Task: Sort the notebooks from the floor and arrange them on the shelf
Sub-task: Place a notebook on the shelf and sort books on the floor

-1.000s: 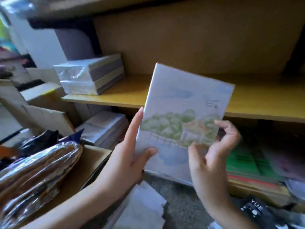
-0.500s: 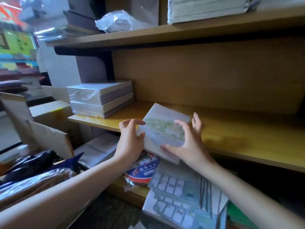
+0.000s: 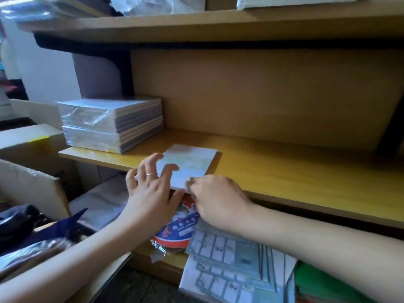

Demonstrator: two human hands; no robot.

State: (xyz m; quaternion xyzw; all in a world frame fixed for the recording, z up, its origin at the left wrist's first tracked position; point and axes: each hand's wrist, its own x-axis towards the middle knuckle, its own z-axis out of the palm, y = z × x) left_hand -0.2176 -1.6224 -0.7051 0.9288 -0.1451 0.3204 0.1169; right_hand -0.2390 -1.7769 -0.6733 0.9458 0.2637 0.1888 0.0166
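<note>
Notebook [image 3: 192,162] lies flat on mid shelf [image 3: 284,171], near front edge, its near corner slightly over the lip. L hand [image 3: 150,193] w/ ring [image 3: 150,174]: fingers [image 3: 153,158] spread, loose, tips resting on the cover's left part, not gripping. R hand [image 3: 218,200]: fingers curled at near corner, too blurred to tell if they pinch it. Wrapped stack [image 3: 113,123] sits on same shelf, well left. Grid sheets [image 3: 229,259] lie below R forearm.
</note>
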